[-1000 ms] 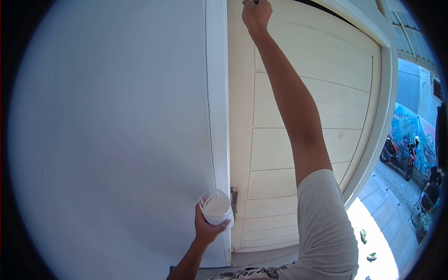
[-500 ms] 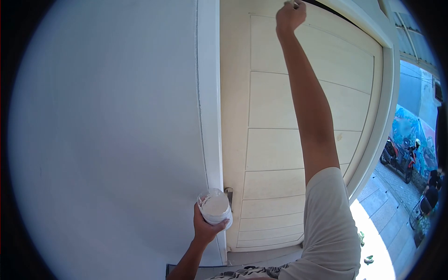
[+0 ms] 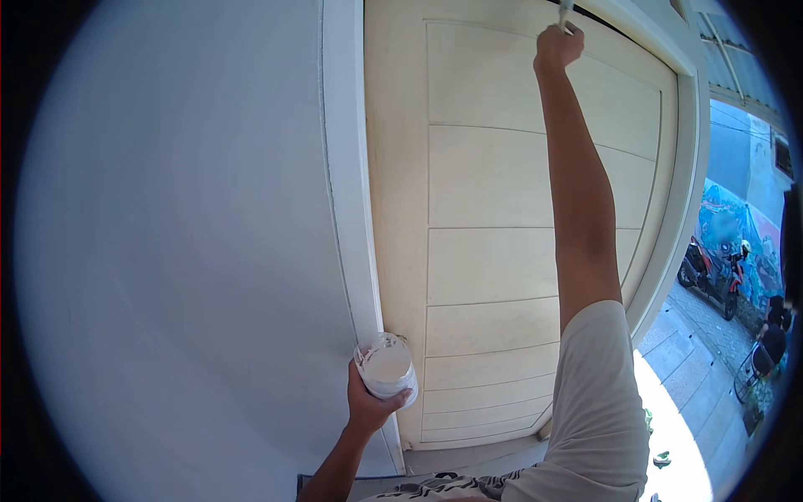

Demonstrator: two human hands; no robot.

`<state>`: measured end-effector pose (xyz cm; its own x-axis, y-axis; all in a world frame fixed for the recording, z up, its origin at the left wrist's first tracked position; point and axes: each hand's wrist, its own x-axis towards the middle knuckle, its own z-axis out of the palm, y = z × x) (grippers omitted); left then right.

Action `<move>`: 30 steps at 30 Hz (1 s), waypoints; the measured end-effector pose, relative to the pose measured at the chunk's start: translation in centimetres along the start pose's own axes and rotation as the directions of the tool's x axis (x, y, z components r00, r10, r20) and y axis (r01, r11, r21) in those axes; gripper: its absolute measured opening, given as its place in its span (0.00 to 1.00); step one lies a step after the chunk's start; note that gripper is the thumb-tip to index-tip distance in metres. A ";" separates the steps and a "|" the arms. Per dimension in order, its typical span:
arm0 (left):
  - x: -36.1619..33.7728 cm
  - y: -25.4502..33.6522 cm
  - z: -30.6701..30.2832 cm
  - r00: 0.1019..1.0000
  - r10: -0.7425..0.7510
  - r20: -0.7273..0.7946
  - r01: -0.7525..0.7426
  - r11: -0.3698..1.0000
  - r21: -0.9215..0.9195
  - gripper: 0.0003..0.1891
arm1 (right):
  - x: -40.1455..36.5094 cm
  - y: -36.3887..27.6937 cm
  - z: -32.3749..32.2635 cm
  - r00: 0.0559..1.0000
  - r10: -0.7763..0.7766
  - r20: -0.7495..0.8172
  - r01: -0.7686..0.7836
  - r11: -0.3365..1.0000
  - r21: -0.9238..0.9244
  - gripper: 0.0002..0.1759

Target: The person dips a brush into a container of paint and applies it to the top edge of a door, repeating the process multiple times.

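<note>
A clear plastic tub with white paint [image 3: 388,365] is in my left hand [image 3: 370,407], whose fingers wrap round its side near the door's lower left edge. Raised high on an outstretched arm, my right hand [image 3: 560,48] grips a brush [image 3: 565,12] that points up toward the top of the door frame. The brush tip is cut off by the top edge of the view. Behind my arm stands the cream panelled door [image 3: 489,176]. The white door frame [image 3: 345,167] runs down the door's left side.
A pale wall [image 3: 184,234] fills the left. At the right, outside, are a parked motorcycle [image 3: 711,276], a painted mural wall [image 3: 753,238] and a paved path [image 3: 682,360]. A dark mat edge shows at the bottom.
My right hand has shifted right and slightly down in view, and more of the brush shows. The door and frame appear further left. The tub remains in my left hand.
</note>
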<state>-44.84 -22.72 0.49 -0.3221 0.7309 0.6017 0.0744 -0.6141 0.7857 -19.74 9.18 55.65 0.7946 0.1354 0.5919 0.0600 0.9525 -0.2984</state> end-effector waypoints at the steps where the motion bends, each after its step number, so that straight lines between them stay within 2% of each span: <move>1: 0.0 0.2 0.0 1.000 -0.005 0.002 0.005 1.000 0.028 0.48 | 0.2 -0.8 -1.7 0.991 0.117 -0.065 -0.111 0.990 0.085 0.18; 3: 0.1 0.7 0.3 1.000 -0.010 0.001 0.010 0.998 0.057 0.48 | 0.8 -1.3 -2.2 0.982 0.168 -0.086 -0.157 0.980 0.124 0.16; 5: 0.1 1.0 0.6 1.000 -0.014 0.000 0.014 0.999 0.048 0.48 | -0.3 -1.5 -0.2 1.000 0.017 -0.011 -0.016 0.997 0.074 0.16; 6: 0.1 0.9 0.6 1.000 -0.012 -0.001 0.012 0.999 0.047 0.48 | -1.5 -2.0 1.5 0.998 -0.015 0.060 0.006 0.989 0.148 0.14; 7: 0.1 0.7 0.6 1.000 -0.006 -0.002 0.007 0.998 0.056 0.48 | -3.4 -2.6 3.4 0.983 -0.170 0.074 0.168 0.985 0.030 0.13; 8: 0.1 0.6 0.6 1.000 -0.001 -0.001 0.001 0.998 0.063 0.48 | -5.5 -3.8 4.4 0.951 -0.229 0.207 0.205 0.970 0.132 0.13; 9: 0.2 0.7 0.9 1.000 -0.002 0.003 0.002 0.998 0.062 0.48 | -8.3 -5.7 5.3 0.931 -0.262 0.256 0.228 0.961 0.156 0.10; 10: 0.1 0.7 0.9 1.000 0.001 0.008 -0.002 0.999 0.053 0.48 | -10.0 -6.2 6.3 0.873 -0.372 0.315 0.329 0.927 0.182 0.10; 11: 0.1 0.7 1.0 1.000 0.007 0.010 -0.007 0.999 0.045 0.49 | -11.8 -7.5 6.7 0.837 -0.341 0.429 0.296 0.940 0.170 0.11; 13: 0.1 0.8 1.0 1.000 0.005 0.010 -0.006 0.999 0.043 0.49 | -13.4 -9.0 7.3 0.765 -0.450 0.461 0.386 0.893 0.231 0.12; 15: 0.1 1.0 1.3 1.000 0.001 0.004 -0.001 0.999 0.034 0.49 | -11.9 -10.7 6.5 0.793 -0.368 0.486 0.298 0.930 0.217 0.11; 17: 0.1 1.4 1.6 1.000 0.010 0.005 -0.010 0.999 0.048 0.48 | -8.6 -9.7 5.8 0.793 -0.367 0.486 0.306 0.930 0.202 0.10; 19: 0.1 1.4 1.6 1.000 0.013 0.006 -0.013 0.999 0.039 0.48 | -6.0 -8.1 4.2 0.815 -0.372 0.444 0.356 0.926 0.123 0.10; 23: 0.1 1.2 1.6 1.000 0.014 0.007 -0.014 0.999 0.035 0.48 | -1.7 -4.8 -0.3 0.920 -0.216 0.326 0.237 0.971 -0.025 0.13; 25: 0.1 1.2 1.6 1.000 0.014 0.009 -0.014 0.999 0.030 0.48 | -0.7 -3.9 -1.6 0.994 -0.030 0.106 0.024 0.998 0.065 0.14; 27: 0.1 1.0 1.6 1.000 0.014 0.006 -0.014 1.000 0.025 0.48 | 0.0 -3.8 -2.1 0.983 0.145 -0.109 -0.123 0.974 0.191 0.14; 29: 0.0 0.7 1.4 1.000 0.022 0.003 -0.022 0.998 0.059 0.48 | -0.4 -4.0 -1.2 0.990 0.120 -0.073 -0.108 0.983 0.146 0.14; 30: 0.1 0.7 1.4 1.000 0.023 0.000 -0.023 0.998 0.058 0.48 | -0.8 -3.8 0.3 1.000 0.003 -0.002 -0.003 0.995 0.100 0.15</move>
<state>-43.51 -22.72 1.30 -0.3205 0.7163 0.6198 0.1364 -0.6126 0.7785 -20.79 5.53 56.56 0.7962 0.1378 0.5891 -0.0032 0.9746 -0.2237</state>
